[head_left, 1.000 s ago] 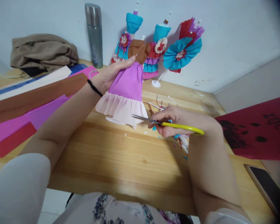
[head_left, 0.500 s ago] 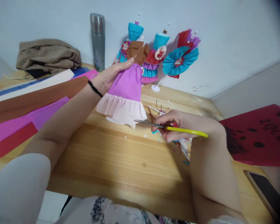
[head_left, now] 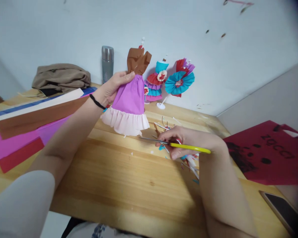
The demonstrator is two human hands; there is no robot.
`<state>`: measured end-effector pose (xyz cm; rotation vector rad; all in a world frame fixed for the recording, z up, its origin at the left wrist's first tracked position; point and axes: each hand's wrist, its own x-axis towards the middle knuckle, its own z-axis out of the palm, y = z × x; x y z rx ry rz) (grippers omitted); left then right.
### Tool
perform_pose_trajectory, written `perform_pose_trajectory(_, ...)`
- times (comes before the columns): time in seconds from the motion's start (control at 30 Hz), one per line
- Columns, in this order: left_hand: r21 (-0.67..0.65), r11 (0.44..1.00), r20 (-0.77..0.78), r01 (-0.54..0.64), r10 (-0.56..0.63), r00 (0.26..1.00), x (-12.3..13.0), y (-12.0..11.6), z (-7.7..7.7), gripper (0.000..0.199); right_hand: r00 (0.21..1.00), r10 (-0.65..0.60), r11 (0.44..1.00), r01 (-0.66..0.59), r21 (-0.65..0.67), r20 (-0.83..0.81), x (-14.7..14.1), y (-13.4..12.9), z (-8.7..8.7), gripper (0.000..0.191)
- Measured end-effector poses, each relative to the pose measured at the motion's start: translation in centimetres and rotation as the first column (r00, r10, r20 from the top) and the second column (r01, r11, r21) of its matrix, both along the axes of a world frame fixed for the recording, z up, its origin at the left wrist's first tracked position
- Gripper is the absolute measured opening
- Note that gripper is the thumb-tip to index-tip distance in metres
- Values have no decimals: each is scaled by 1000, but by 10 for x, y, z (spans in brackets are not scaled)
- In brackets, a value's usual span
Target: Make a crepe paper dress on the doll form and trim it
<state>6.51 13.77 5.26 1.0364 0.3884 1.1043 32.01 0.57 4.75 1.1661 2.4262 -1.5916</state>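
At counter [head_left: 109, 188], gripped brown/purple dress [head_left: 130, 97] near waist [head_left: 140, 76] w/ left hand [head_left: 116, 85], held yellow scissors [head_left: 188, 147] in right hand [head_left: 192, 136] w/ blades [head_left: 152, 140] nr pale hem [head_left: 125, 123]. Looked mid-trim tbh; prob needed steady hold + careful snips.

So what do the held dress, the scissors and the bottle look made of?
Dress: matte crepe paper or thin cloth, judging by its soft gathers. Scissors: grey metallic blades, probably steel; smooth yellow handle, likely plastic. Bottle: probably metal, as its silvery top shines; the grey-green body may be painted.
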Motion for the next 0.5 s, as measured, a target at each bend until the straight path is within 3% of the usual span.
perform_pose_trajectory(0.2, 30, 1000, -39, -1, 2, 999, -1, -2, 2, 31, 999, -37, 998, 36, 43, 22, -2, 2, -6, 57)
perform_pose_trajectory(0.5, 39, 998, -74, -54, 56, 996, -1, 2, 1, 24, 994, -66, 980, 81, 182, -91, -7, 0, -4, 45)
